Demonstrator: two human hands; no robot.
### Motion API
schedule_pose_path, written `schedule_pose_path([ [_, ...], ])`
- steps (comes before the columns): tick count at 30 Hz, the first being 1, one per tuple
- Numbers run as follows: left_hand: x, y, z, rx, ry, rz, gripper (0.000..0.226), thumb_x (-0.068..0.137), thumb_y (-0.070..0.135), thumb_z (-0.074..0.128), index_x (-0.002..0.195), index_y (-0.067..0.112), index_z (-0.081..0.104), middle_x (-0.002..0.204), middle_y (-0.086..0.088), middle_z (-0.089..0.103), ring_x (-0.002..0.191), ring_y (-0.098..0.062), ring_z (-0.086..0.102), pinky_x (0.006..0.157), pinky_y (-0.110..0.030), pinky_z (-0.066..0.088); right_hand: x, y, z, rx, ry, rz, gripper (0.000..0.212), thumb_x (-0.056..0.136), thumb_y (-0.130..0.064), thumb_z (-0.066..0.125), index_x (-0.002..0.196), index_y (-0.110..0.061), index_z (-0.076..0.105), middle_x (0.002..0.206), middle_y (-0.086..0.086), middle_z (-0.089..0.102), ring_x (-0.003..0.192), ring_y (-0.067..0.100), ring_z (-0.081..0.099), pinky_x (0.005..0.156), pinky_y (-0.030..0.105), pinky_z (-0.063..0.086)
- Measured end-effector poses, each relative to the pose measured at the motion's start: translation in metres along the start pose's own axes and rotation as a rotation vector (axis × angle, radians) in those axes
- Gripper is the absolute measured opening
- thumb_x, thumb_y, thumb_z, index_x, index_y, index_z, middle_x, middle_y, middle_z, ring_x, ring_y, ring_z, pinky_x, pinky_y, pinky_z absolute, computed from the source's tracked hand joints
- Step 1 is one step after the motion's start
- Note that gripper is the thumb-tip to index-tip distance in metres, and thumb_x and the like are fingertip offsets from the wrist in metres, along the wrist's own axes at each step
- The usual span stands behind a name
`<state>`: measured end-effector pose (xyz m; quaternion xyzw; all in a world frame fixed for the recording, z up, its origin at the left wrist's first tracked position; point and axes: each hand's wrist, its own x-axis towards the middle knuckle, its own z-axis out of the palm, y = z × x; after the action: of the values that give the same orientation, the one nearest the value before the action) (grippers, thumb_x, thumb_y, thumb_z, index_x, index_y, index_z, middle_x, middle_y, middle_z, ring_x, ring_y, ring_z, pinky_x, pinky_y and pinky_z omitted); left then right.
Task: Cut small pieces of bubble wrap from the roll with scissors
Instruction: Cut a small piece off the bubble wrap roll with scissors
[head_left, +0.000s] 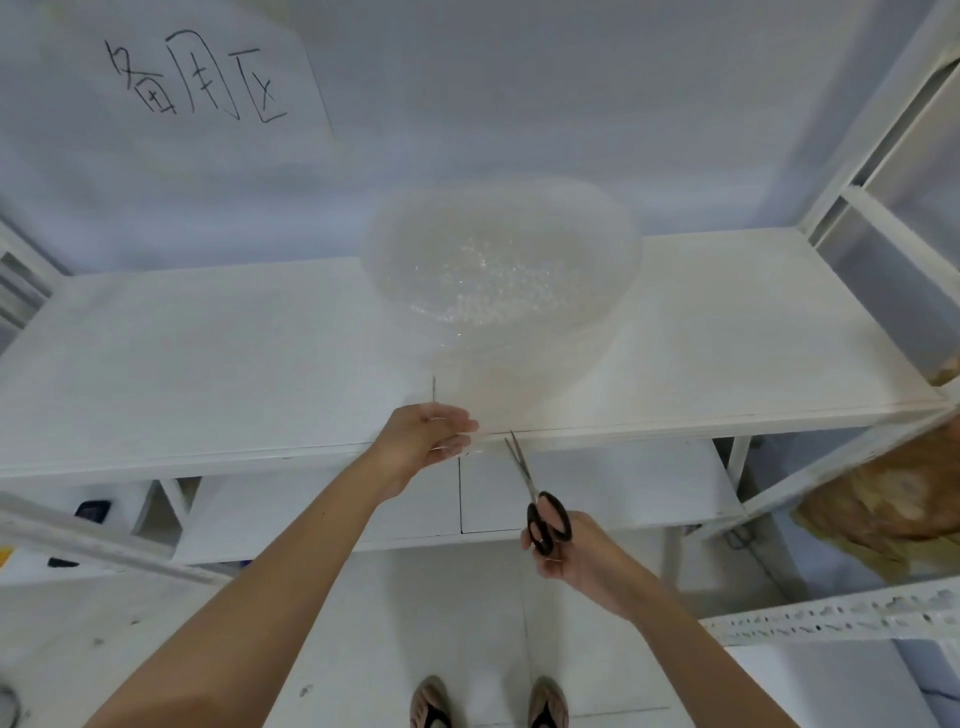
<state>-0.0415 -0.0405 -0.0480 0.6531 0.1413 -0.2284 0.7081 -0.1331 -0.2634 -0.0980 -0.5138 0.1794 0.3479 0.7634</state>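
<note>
Two hands are at work at the near edge of a white shelf (208, 364). The roll of bubble wrap (498, 260) stands on the shelf, far from the hands, and a loose sheet (493, 384) is drawn from it toward the near edge. The sheet's near left corner is pinched by the left hand (426, 439), fingers curled over the film at the shelf edge. The scissors (537, 499) are gripped by the right hand (571, 553) through the black handle loops, lower and nearer than the left hand. The blades are seen slightly parted, their tips lying at the shelf edge just right of the pinching fingers and pointing far and a little left.

The coming cut is judged to turn on that alignment: the sheet's free edge runs left to right along the shelf edge, while the blades' long axis runs near to far, almost square to it. A strip on the left hand's side would be freed by a cut driven toward the roll. Whether the film already lies between the blades cannot be told, as it is nearly transparent there.
</note>
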Motion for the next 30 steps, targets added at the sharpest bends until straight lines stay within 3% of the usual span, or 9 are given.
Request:
schedule_pose_path([
  [8, -0.005, 0.001, -0.009, 0.041, 0.054, 0.017, 0.009, 0.093, 0.004, 0.062, 0.098, 0.003, 0.069, 0.097, -0.014, 0.073, 0.087, -0.022, 0.069, 0.070, -0.020, 0.058, 0.011, -0.003, 0.021, 0.030, -0.015, 0.088, 0.032, 0.089, -0.035, 0.061, 0.075, -0.007, 0.056, 0.073, 0.011, 0.059, 0.055, 0.015, 0.050, 0.056, 0.025, 0.042],
  [12, -0.006, 0.004, -0.014, 0.030, 0.075, 0.025, 0.005, 0.091, 0.004, 0.065, 0.093, 0.004, 0.070, 0.092, -0.012, 0.073, 0.085, -0.019, 0.069, 0.068, -0.018, 0.057, 0.020, -0.007, 0.027, 0.009, -0.058, 0.097, 0.032, 0.091, -0.036, 0.060, 0.075, -0.008, 0.055, 0.073, 0.010, 0.058, 0.054, 0.016, 0.049, 0.057, 0.025, 0.042],
  [20, -0.004, 0.000, -0.024, 0.025, 0.090, 0.015, 0.008, 0.087, 0.010, 0.070, 0.092, 0.004, 0.068, 0.087, -0.010, 0.074, 0.086, -0.018, 0.071, 0.073, -0.021, 0.058, 0.036, -0.011, 0.036, 0.049, -0.131, 0.118, 0.042, 0.069, -0.047, 0.075, 0.070, -0.008, 0.058, 0.075, 0.009, 0.060, 0.059, 0.017, 0.048, 0.063, 0.027, 0.043],
  [26, -0.003, -0.001, -0.027, 0.061, 0.092, 0.029, 0.009, 0.087, 0.012, 0.072, 0.091, 0.005, 0.069, 0.085, -0.009, 0.073, 0.071, -0.014, 0.066, 0.072, -0.021, 0.057, 0.046, -0.014, 0.041, 0.137, -0.177, 0.107, 0.050, 0.064, -0.047, 0.080, 0.076, -0.007, 0.054, 0.075, 0.009, 0.058, 0.060, 0.017, 0.046, 0.062, 0.026, 0.046],
  [30, -0.001, -0.001, -0.029, 0.060, 0.091, 0.050, 0.006, 0.088, 0.010, 0.070, 0.090, 0.005, 0.069, 0.080, -0.008, 0.073, 0.073, -0.019, 0.062, 0.072, -0.021, 0.057, 0.046, -0.017, 0.041, 0.118, -0.203, 0.090, 0.053, 0.060, -0.050, 0.079, 0.074, -0.007, 0.052, 0.076, 0.008, 0.058, 0.057, 0.017, 0.046, 0.062, 0.026, 0.045],
])
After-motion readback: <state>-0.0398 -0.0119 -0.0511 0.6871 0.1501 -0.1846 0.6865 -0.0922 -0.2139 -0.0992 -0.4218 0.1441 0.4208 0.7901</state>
